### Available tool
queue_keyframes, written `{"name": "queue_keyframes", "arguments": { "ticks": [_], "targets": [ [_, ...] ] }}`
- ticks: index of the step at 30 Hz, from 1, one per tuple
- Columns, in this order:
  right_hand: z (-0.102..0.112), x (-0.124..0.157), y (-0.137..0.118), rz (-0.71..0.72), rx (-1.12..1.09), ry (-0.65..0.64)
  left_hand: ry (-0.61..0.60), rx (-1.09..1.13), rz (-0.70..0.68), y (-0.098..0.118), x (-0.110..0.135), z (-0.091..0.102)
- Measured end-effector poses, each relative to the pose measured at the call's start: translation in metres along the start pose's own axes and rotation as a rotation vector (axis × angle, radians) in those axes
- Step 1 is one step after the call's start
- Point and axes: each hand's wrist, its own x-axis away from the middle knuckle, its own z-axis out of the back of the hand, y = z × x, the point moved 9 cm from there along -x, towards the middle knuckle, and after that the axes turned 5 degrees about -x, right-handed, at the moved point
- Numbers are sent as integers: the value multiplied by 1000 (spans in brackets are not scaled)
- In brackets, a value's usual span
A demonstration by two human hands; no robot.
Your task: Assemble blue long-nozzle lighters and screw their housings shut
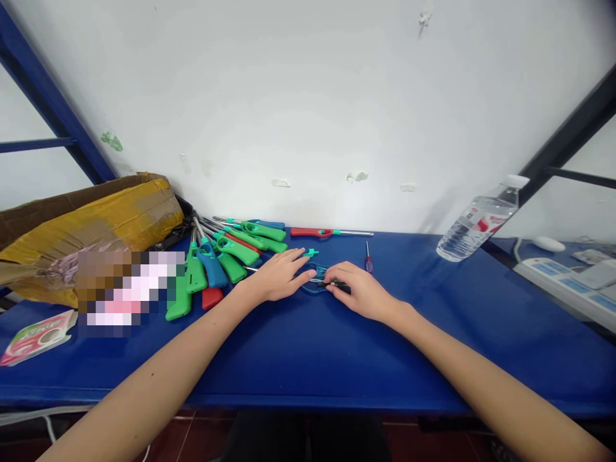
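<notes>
My left hand (280, 274) rests flat on a blue long-nosed lighter (314, 284) lying on the blue table (308, 346), pressing its handle down. My right hand (360, 290) grips a small dark tool (337, 283) whose tip touches the lighter's handle. A tiny teal part (311, 252) lies just beyond my left fingers. A red-handled screwdriver (368, 258) lies a little behind my right hand.
A heap of green, blue and red lighters (226, 253) lies at the left, one red lighter (330, 232) by the wall. A taped cardboard box (81, 237) stands far left, a water bottle (476, 221) and power strip (563, 282) at the right.
</notes>
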Motion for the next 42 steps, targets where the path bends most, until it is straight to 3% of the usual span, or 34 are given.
{"name": "queue_keyframes", "arguments": {
  "ticks": [12, 18, 27, 36, 42],
  "targets": [
    [0, -1, -1, 4, 10, -9, 201, -33, 26, 2, 1, 25],
    [0, 0, -2, 4, 7, -14, -2, 29, -88, 9, -3, 6],
    [-1, 0, 0, -11, 0, -23, 178, 37, 61, -13, -4, 14],
    [-2, 0, 1, -18, -4, -37, 185, 90, 12, -23, -7, 18],
    [-3, 0, 1, -30, -8, -47, 167, 35, 99, -23, -6, 18]
  ]
}}
